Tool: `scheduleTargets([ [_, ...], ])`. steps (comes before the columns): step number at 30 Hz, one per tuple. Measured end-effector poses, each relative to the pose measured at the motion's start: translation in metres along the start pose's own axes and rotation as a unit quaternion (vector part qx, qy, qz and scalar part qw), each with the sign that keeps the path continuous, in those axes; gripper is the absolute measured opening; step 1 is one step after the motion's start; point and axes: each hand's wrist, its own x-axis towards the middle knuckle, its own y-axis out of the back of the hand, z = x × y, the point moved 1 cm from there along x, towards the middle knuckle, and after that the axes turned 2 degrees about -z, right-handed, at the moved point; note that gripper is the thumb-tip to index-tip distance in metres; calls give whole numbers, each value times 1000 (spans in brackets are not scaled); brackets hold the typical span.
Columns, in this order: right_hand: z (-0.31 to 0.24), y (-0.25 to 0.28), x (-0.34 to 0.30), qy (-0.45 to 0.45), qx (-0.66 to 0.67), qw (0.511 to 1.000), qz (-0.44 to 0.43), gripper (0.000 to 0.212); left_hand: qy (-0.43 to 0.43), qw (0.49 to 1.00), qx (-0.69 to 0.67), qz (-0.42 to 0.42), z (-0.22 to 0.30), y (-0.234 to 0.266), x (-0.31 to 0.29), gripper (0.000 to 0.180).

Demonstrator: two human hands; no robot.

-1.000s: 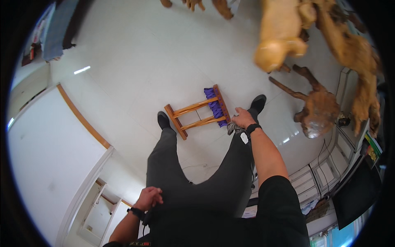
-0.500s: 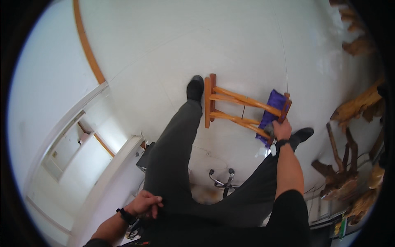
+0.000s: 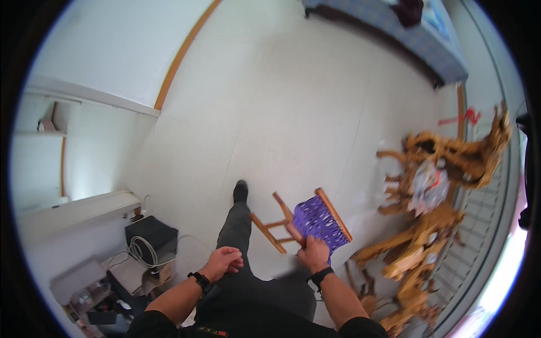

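Observation:
A wooden folding stool (image 3: 285, 216) with a purple woven-strap seat (image 3: 318, 222) hangs tilted in front of my legs. My right hand (image 3: 314, 253) is closed round the wooden rail on the seat's near side. A grey blurred shape lies just left of that hand; I cannot make out what it is. My left hand (image 3: 226, 261) hovers in front of my left thigh, apart from the stool. Its fingers are curled, thumb against them, with nothing seen in them.
Gnarled wooden root furniture (image 3: 451, 152) stands along the right, with a clear plastic bag (image 3: 429, 186) on it. A bed (image 3: 389, 34) is at the far right. On the left are a black box (image 3: 151, 239) with cables and a white ledge (image 3: 84, 208). Pale floor (image 3: 270, 124) stretches ahead.
The view has swung, bringing the bed and more root furniture in. The stool has turned so its purple seat faces up more, still in my right hand. Both hands are now closer together.

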Motion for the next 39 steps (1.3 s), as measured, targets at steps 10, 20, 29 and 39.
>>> scheduleTargets([
  [10,-259,221,58,228,-158,961,23,17,-46,962,-17,-269,237,34,-44,70],
  [20,-475,302,214,451,-78,879,137,15,-240,963,-92,-82,405,160,-47,31],
  [29,-422,337,275,248,65,965,43,21,-304,921,-226,90,540,318,-8,32],
  [39,-388,307,210,-311,-61,946,-67,32,-293,897,-294,150,721,515,264,32],
])
